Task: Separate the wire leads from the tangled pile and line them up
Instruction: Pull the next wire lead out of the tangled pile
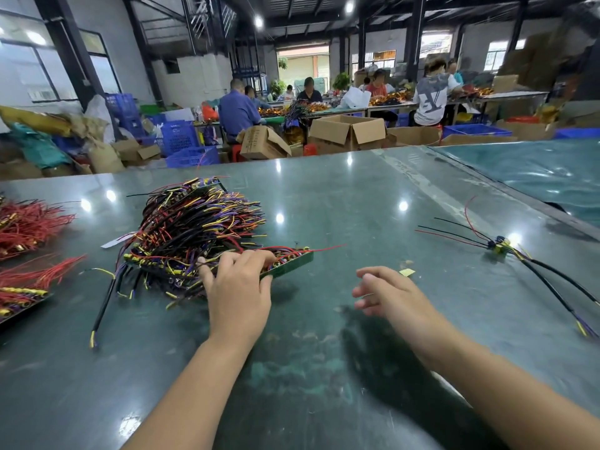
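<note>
A tangled pile of black, red, yellow and purple wire leads point(194, 232) lies on the green table point(341, 222), left of centre. A green circuit board point(292, 264) with leads sticks out at the pile's near right edge. My left hand point(238, 287) grips that board, fingers curled over its top and thumb under its edge. My right hand point(389, 297) hovers above the table to the right, fingers loosely spread, holding nothing. One separated lead set point(500, 246) with black and red wires lies at the far right.
Bundles of red wires point(29, 222) and another board with leads point(19, 297) lie at the table's left edge. A small yellow scrap point(406, 272) lies near my right hand. A plastic-covered table point(535, 177) adjoins at the right. Boxes, blue crates and seated workers fill the background.
</note>
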The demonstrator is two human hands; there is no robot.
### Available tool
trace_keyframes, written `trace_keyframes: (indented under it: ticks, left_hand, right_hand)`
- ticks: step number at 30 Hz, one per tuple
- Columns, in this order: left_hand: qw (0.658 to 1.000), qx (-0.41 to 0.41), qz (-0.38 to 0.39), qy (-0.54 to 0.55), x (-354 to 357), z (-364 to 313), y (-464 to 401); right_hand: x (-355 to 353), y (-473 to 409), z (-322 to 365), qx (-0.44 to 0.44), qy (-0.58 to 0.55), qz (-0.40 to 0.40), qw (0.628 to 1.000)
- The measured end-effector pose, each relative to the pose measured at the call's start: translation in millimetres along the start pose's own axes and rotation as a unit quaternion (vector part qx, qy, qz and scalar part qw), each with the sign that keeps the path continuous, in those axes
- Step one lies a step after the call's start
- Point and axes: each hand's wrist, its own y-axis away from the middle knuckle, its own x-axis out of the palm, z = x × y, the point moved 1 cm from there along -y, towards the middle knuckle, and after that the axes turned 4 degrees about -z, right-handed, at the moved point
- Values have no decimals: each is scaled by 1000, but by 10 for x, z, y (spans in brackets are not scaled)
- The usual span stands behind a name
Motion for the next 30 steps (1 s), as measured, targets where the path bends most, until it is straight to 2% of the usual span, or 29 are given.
trace_keyframes:
  ticks: [3,5,9,13,17,20,23,26,28,30]
  left_hand:
    - [989,113,-58,69,-61,-104,11]
    - [972,183,-95,110,-101,-164,19]
    - [952,226,-167,126,-159,-172,27]
    - [942,238,-207,110,-155,-183,45]
    - [942,245,-196,120,-143,-211,47]
    - [950,236,-145,144,-124,-216,56]
    - [956,184,-101,207,-97,-268,87]
    - [938,146,-71,308,-117,-318,146]
    - [938,126,-62,316,-122,-344,186]
    - [937,-3,-8,350,-103,-376,193]
  right_hand:
    - [3,49,113,119,-206,67,969]
    - [-42,67,179,115,-259,105,953]
    - [-119,106,267,60,-303,143,940]
    - [-94,129,237,65,-304,178,933]
    - [-27,154,200,76,-316,166,931]
    - [-5,128,173,56,-324,122,937]
    - [-18,99,167,41,-354,67,932]
    - [-35,56,161,36,-363,14,931]
    - [-47,37,157,37,-369,-6,929]
    - [-61,38,159,37,-370,-2,928]
